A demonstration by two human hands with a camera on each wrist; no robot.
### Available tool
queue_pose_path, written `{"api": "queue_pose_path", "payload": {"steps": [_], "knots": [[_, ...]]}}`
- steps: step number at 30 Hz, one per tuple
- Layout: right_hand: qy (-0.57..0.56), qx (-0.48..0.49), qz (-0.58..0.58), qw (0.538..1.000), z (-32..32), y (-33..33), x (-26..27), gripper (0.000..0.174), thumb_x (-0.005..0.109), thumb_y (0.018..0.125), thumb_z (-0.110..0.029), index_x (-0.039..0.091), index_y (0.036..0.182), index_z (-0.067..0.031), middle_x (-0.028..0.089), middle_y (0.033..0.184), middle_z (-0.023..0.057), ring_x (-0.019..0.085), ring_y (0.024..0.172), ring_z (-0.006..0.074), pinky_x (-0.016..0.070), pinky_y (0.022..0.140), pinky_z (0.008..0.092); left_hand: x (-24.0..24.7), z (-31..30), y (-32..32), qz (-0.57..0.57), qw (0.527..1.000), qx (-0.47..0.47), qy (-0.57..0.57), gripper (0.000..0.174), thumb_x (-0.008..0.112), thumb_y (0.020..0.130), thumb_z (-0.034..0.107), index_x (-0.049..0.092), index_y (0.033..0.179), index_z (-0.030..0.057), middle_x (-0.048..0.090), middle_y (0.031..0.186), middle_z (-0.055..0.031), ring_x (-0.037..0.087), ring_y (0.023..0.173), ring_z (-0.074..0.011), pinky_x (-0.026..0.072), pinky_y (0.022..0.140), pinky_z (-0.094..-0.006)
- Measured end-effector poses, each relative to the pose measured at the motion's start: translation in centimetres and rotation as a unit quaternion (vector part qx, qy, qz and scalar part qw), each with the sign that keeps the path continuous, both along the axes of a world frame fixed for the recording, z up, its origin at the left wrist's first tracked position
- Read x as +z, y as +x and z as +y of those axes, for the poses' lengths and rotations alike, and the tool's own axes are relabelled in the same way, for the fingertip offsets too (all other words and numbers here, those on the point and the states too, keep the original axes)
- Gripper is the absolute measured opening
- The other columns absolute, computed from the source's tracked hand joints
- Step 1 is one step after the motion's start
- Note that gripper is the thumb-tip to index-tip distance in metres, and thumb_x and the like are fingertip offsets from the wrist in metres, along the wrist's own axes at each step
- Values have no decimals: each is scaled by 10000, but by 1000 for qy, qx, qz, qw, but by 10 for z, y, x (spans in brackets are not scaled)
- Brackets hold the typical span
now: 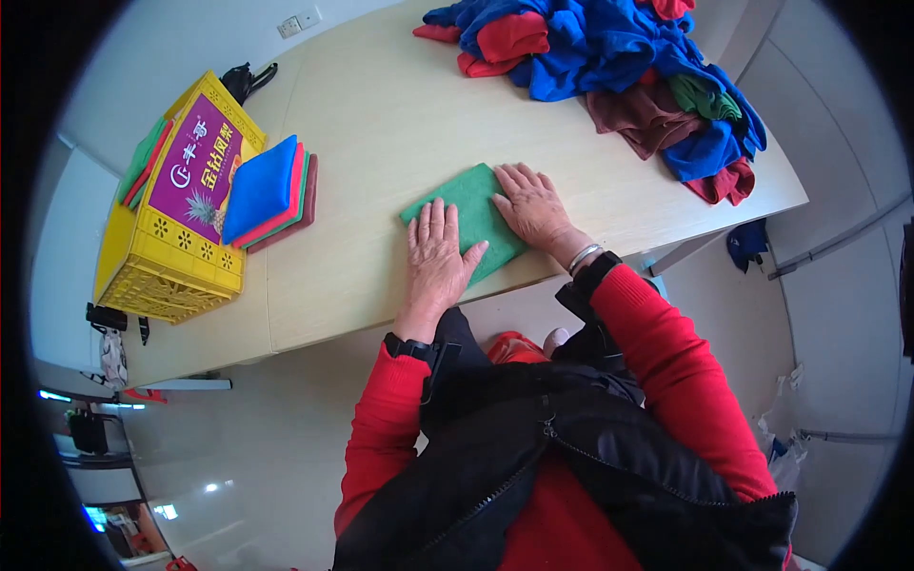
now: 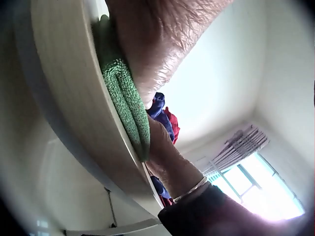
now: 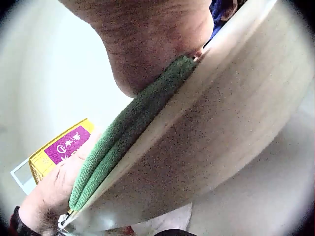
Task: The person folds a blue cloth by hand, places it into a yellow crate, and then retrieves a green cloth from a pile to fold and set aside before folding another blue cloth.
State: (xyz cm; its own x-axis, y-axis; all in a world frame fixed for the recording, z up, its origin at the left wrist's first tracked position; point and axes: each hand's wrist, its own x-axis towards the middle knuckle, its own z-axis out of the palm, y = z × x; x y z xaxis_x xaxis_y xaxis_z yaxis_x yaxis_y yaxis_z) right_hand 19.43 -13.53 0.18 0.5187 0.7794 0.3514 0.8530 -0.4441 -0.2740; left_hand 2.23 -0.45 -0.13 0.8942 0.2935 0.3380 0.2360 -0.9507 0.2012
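A green towel point(image 1: 471, 214), folded into a thick square, lies near the table's front edge. My left hand point(image 1: 436, 257) rests flat on its left side with the fingers straight, pointing away from me. On its right side, my right hand point(image 1: 536, 206) lies with straight fingers over the towel's edge. Both wrist views show the towel's layered fold from the side; the left wrist view has the green fold point(image 2: 123, 103) under the palm, and the right wrist view shows the fold point(image 3: 133, 128) along the table edge.
At the left stands a yellow crate point(image 1: 181, 257) with a purple label. Against it leans a stack of folded towels, a blue towel point(image 1: 259, 193) on top. A heap of loose blue, red, brown and green towels point(image 1: 609, 48) covers the far right of the table point(image 1: 352, 143).
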Motion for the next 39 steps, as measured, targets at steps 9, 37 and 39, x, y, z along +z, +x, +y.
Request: {"api": "queue_pose_path", "payload": {"steps": [9,37,39], "knots": [[67,40,24,997,-59,-89,60,422,654,902,-191,568,1277,-18,652,1114,175,595,1036,367,495,913,452,14,32,-2,-18,998,62,23,657,517,1007,456,428,1472,1,437,1507,-213,398,1400,-377,296,1170,-509],[-12,28,-44,999,5,-33,-7,608,493,981,-389,457,1464,-22,411,1547,191,340,1464,366,255,1205,500,0,-9,39,-63,996,-50,-40,643,517,1007,466,475,1431,-15,455,1495,-235,411,1396,-381,282,1178,-502],[-23,18,-42,999,5,-31,-7,645,472,979,-426,442,1477,-17,388,1566,192,315,1480,362,247,1208,498,-2,-4,39,-22,999,-31,-29,689,426,1028,518,412,1491,9,379,1561,-211,321,1463,-356,232,1207,-488]]}}
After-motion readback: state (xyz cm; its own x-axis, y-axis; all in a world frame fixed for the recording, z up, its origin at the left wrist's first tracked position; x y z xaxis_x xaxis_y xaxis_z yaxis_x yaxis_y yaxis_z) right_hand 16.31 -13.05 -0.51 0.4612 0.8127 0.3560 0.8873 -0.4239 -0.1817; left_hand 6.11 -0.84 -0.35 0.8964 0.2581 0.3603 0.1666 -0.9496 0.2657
